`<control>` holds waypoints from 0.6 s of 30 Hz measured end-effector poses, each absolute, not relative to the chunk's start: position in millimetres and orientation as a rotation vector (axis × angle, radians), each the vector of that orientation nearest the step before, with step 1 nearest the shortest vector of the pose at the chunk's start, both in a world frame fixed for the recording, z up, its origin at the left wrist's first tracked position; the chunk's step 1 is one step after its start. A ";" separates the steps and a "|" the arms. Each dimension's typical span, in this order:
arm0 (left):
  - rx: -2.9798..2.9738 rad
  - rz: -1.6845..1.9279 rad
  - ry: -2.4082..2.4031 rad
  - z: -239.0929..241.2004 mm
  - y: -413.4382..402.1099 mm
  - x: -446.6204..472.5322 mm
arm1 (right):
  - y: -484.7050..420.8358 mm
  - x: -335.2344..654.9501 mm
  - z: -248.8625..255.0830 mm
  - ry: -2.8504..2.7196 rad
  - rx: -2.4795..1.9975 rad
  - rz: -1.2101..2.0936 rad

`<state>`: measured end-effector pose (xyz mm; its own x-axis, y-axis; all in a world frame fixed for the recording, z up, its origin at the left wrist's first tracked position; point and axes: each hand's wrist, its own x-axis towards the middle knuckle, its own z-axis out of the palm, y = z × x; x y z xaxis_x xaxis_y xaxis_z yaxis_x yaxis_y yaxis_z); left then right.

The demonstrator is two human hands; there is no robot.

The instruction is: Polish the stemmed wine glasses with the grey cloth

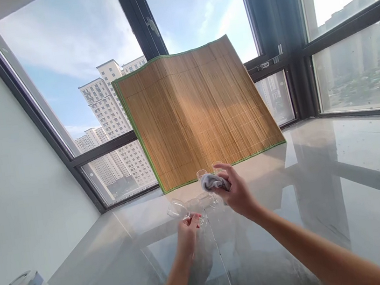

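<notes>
My left hand (189, 231) pinches the stem of a clear wine glass (177, 208), which is tilted with its bowl toward the left. A bunched grey-white cloth (214, 183) is gripped in my right hand (236, 191), a little higher and to the right, apart from the tilted glass. Just behind the cloth stands another stemmed glass (201, 173), partly hidden by it. The rim of one more glass (217, 164) shows behind my right fingers; the rest of it is covered.
A bamboo mat (200, 112) with green edging leans against the window behind the glasses. The glossy tiled ledge (262, 255) reflects the windows. A white wall (19, 162) bounds the left side, with a white cylindrical container (29, 284) at lower left.
</notes>
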<state>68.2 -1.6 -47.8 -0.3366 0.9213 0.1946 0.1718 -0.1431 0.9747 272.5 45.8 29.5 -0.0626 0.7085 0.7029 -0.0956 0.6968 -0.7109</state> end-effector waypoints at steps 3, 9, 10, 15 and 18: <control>1.527 1.332 1.594 -53.8 -1.0 82.0 | 71.5 300.2 39.6 -1.263 -0.656 0.295; 1.819 1.017 1.595 -62.7 7.6 99.6 | 129.5 337.9 19.8 -1.157 -0.870 0.098; 1.864 0.974 1.641 -63.2 10.1 101.1 | 135.9 340.6 15.4 -1.148 -0.907 0.115; 2.113 0.848 1.962 -59.0 25.4 115.8 | 154.0 345.6 -2.1 -1.113 -1.047 0.265; 2.149 0.863 2.136 -55.7 33.1 124.8 | 161.7 348.5 -13.5 -1.098 -1.107 0.340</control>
<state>124.8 33.1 -55.7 -0.0698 0.9224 0.3798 0.9273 -0.0803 0.3656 348.5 161.7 -13.5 0.4686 0.7021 0.5362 0.2763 0.4600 -0.8438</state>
